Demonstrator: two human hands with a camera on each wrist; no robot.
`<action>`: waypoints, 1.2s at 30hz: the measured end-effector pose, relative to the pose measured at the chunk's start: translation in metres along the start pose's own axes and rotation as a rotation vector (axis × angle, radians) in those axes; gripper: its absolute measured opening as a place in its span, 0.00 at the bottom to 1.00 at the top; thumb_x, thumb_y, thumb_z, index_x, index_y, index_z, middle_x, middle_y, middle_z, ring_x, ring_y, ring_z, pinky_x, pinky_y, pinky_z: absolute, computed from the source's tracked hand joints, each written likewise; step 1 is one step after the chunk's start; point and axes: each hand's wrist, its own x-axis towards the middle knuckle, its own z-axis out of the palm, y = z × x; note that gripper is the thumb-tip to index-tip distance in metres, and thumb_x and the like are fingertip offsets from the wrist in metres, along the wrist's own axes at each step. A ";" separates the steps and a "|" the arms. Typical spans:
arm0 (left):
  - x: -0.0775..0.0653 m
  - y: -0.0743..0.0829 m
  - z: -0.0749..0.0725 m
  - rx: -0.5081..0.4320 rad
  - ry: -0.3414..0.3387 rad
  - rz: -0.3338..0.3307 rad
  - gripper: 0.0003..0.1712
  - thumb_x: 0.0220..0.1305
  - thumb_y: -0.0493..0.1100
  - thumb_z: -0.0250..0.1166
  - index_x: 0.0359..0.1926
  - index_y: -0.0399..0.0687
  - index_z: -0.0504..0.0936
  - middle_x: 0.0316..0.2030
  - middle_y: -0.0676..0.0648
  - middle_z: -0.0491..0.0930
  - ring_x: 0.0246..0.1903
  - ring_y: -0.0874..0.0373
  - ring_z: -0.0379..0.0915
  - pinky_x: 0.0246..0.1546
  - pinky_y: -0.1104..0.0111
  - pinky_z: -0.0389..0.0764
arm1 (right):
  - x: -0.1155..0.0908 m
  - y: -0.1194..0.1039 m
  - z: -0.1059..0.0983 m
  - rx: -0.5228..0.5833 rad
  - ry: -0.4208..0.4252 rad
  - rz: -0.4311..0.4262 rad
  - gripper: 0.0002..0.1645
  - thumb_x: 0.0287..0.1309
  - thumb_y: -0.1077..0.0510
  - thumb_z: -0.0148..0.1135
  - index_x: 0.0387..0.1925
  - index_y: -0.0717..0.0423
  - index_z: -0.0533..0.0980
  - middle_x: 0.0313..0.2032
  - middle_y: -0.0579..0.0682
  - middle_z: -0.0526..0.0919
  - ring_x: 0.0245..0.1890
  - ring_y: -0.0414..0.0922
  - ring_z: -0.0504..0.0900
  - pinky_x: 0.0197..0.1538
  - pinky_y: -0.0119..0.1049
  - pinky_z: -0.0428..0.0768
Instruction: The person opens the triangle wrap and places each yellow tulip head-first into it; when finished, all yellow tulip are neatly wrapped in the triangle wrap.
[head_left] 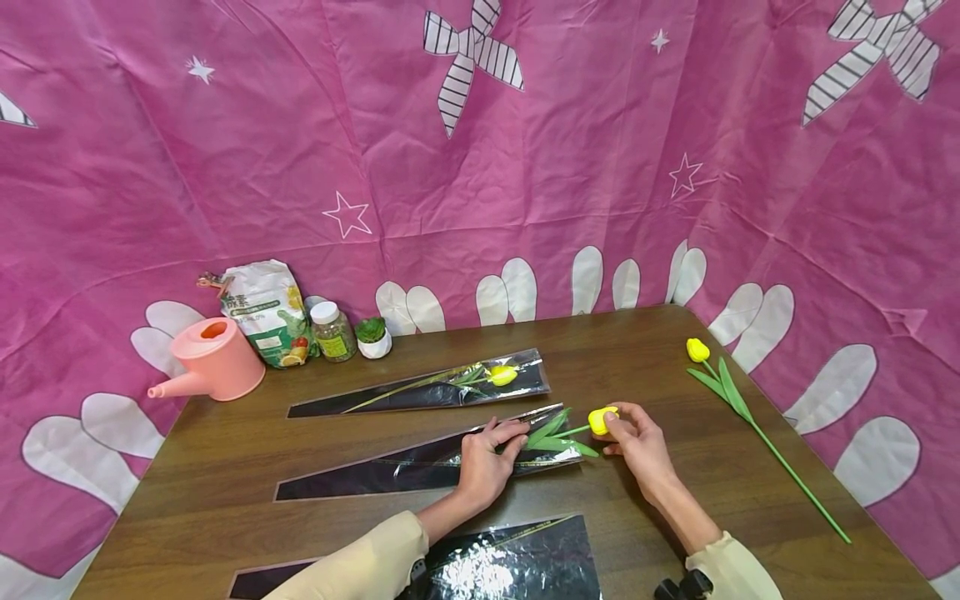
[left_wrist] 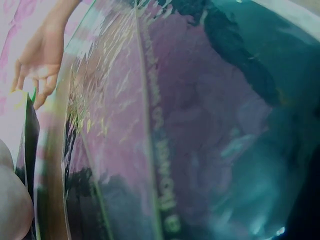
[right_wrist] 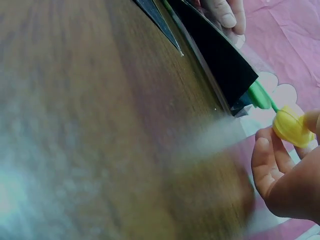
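My right hand (head_left: 642,446) pinches the yellow head of an artificial tulip (head_left: 598,422) between thumb and fingers. The tulip's green leaves sit at the wide mouth of a black-backed clear flower sleeve (head_left: 390,460), its stem running into it. At that mouth my left hand (head_left: 483,468) holds the sleeve, fingers bent over its edge. In the right wrist view the sleeve's mouth (right_wrist: 215,55) stands raised from the table, with the yellow bloom (right_wrist: 289,126) just outside. Another sleeve (head_left: 405,398) behind holds a yellow tulip (head_left: 502,376).
A loose yellow tulip (head_left: 738,400) lies at the right. Close to me is another black sleeve (head_left: 517,558), partly under my left forearm. A pink watering can (head_left: 221,358), a white-green bag (head_left: 270,312), a jar (head_left: 333,332) and a small potted plant (head_left: 372,337) stand back left.
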 end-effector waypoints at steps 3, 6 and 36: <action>0.000 0.001 0.000 -0.008 -0.001 0.004 0.12 0.48 0.25 0.75 0.36 0.37 0.90 0.35 0.43 0.88 0.40 0.50 0.86 0.52 0.45 0.78 | 0.000 0.001 0.001 -0.033 0.000 0.013 0.20 0.71 0.59 0.59 0.57 0.68 0.70 0.41 0.52 0.83 0.37 0.44 0.81 0.36 0.33 0.82; 0.000 0.001 0.001 -0.014 -0.002 0.010 0.11 0.48 0.25 0.75 0.36 0.36 0.90 0.34 0.43 0.88 0.41 0.49 0.86 0.52 0.44 0.77 | 0.000 0.002 0.002 -0.073 0.000 0.013 0.19 0.69 0.59 0.62 0.55 0.68 0.73 0.39 0.52 0.81 0.36 0.46 0.78 0.34 0.32 0.80; 0.004 0.009 0.004 0.091 -0.101 -0.003 0.13 0.50 0.32 0.77 0.39 0.38 0.90 0.38 0.45 0.88 0.44 0.52 0.85 0.55 0.49 0.77 | -0.001 0.001 0.013 -0.021 -0.183 0.042 0.19 0.69 0.64 0.61 0.55 0.74 0.75 0.38 0.60 0.84 0.33 0.48 0.84 0.37 0.36 0.85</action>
